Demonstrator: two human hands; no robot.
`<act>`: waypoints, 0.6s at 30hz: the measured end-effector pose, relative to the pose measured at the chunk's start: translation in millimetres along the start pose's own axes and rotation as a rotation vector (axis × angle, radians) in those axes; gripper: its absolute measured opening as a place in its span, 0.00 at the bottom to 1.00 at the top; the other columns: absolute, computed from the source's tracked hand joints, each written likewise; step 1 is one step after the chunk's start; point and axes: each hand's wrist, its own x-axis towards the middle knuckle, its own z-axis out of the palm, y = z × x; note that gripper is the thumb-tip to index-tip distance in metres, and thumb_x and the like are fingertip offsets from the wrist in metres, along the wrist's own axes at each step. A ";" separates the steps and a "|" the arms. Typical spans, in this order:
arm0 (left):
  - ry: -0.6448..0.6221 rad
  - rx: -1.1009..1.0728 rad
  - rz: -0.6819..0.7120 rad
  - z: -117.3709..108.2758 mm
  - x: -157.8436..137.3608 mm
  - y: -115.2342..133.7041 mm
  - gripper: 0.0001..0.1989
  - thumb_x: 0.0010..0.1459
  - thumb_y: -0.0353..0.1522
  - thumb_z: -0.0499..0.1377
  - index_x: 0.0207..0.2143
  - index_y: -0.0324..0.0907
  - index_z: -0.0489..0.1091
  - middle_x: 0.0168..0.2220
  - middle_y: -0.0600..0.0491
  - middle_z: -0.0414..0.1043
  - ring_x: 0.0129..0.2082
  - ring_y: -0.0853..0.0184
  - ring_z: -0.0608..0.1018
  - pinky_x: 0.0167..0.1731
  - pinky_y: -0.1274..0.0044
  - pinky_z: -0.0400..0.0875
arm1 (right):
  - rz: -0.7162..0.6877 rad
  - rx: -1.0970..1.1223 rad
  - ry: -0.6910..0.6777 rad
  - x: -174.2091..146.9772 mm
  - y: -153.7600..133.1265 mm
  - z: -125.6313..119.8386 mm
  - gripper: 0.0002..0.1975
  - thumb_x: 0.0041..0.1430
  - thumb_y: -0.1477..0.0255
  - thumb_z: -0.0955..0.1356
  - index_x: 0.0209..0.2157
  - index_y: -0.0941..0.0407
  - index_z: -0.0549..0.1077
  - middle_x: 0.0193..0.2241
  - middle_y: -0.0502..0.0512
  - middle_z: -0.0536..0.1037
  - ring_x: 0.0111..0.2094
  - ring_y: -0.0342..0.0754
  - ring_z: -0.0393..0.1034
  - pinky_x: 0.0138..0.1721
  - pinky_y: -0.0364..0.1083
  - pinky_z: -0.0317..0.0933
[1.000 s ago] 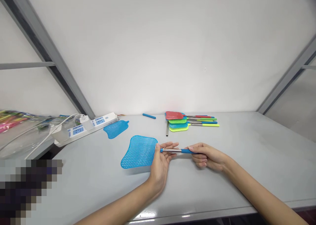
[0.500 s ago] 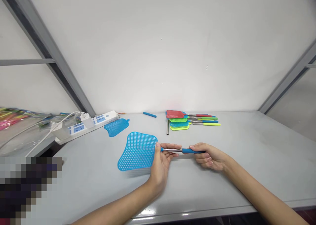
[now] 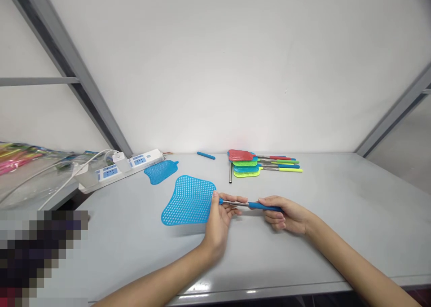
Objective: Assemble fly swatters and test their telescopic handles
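My right grip [image 3: 286, 213] closes on the handle [image 3: 262, 206] of one blue swatter [image 3: 190, 201], held above the tabletop [image 3: 269, 257]; my left grip [image 3: 216, 224] holds its neck. Beyond lie one blue swatter head [image 3: 161, 171], one blue sleeve [image 3: 206, 155], one metal tube [image 3: 230, 174] and a swatter stack [image 3: 240, 155], overlapping. Far left, clear plastic packaging [image 3: 37, 188] holds colourful, uncountable pieces.

Blue fly swatter [image 3: 237, 203], held nearly level
Its perforated, flaring head [image 3: 190, 200] reaches toward nine o'clock; a thin, shiny metal shaft [image 3: 242, 204] joins it to the blue grip [image 3: 256, 205], whose far end points just past three o'clock.
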 end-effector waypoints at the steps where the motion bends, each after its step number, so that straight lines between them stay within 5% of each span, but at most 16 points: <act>1: 0.011 0.001 -0.018 -0.3 0.5 0.3 0.17 0.52 0.43 0.46 0.25 0.37 0.62 0.28 0.44 0.72 0.31 0.61 0.73 0.28 0.73 0.62 | -0.018 -0.018 0.009 0.2 0.3 0.6 0.08 0.50 0.69 0.63 0.24 0.59 0.64 0.11 0.42 0.52 0.13 0.34 0.40 0.14 0.37 0.38; 7: 0.004 0.048 -0.071 -1.4 1.3 2.3 0.19 0.52 0.44 0.45 0.26 0.37 0.62 0.30 0.44 0.72 0.21 0.67 0.72 0.26 0.74 0.62 | -0.077 -0.083 0.047 1.1 0.6 2.0 0.09 0.49 0.68 0.63 0.22 0.58 0.61 0.11 0.43 0.54 0.14 0.35 0.43 0.16 0.39 0.42; 18: 0.056 0.071 -0.165 -6.9 4.2 2.2 0.19 0.52 0.43 0.44 0.28 0.36 0.63 0.33 0.42 0.72 0.17 0.71 0.70 0.23 0.76 0.62 | -0.071 -0.131 0.079 2.8 2.5 1.8 0.10 0.50 0.65 0.63 0.24 0.58 0.62 0.11 0.43 0.56 0.13 0.36 0.45 0.16 0.39 0.44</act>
